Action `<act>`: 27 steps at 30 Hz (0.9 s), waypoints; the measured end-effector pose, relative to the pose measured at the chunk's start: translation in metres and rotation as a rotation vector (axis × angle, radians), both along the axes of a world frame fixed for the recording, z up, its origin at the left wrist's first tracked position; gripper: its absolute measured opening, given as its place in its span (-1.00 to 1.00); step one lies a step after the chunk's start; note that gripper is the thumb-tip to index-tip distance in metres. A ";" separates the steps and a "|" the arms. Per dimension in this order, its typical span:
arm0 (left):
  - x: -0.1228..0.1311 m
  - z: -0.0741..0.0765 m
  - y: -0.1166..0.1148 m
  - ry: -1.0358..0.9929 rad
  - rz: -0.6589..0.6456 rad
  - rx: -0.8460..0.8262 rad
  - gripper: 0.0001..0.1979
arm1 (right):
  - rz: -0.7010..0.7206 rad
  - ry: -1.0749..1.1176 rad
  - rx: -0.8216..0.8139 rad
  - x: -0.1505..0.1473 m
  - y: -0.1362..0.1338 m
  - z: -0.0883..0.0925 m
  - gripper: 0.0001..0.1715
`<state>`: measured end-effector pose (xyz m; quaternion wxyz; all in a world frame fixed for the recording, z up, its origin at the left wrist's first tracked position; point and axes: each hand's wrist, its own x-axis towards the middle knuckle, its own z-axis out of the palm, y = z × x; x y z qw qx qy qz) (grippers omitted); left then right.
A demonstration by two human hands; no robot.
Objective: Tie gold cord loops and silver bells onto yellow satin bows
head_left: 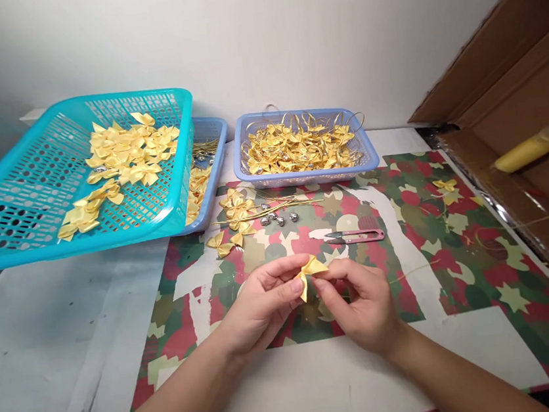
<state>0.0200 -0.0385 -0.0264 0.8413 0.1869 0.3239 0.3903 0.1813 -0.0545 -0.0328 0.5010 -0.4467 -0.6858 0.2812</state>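
Note:
A yellow ribbon bow (314, 266) is pinched between the thumb and fingers of my left hand (269, 292), a little above the patterned sheet. Close against its right side is my right hand (364, 298), its thumb and index finger pressed together. A thin gold cord (413, 271) trails out to the right from behind that hand; the part at the fingertips is hidden. Thread snips (357, 236) lie just beyond my hands. Farther back are several small silver bells (280, 220), straight gold cords (284, 205) and loose yellow bows (236, 214).
At left, a turquoise basket (177, 223) with bows overlaps a blue basket (219, 153). Another blue basket (308, 177), full of corded bows, stands by the wall. A cardboard box (503, 87) and yellow roll (535, 144) are at right. One bow (445, 185) lies near it.

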 end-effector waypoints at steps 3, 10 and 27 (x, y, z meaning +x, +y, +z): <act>0.000 0.000 0.000 -0.008 0.006 -0.002 -0.73 | -0.006 0.000 0.003 0.000 0.001 0.000 -0.85; 0.000 0.000 0.000 0.000 0.013 -0.017 -0.73 | -0.017 -0.006 0.004 0.000 0.000 0.000 -0.85; -0.002 -0.002 -0.002 -0.079 -0.014 -0.007 -0.77 | 0.030 0.021 -0.011 0.001 0.000 -0.001 -0.85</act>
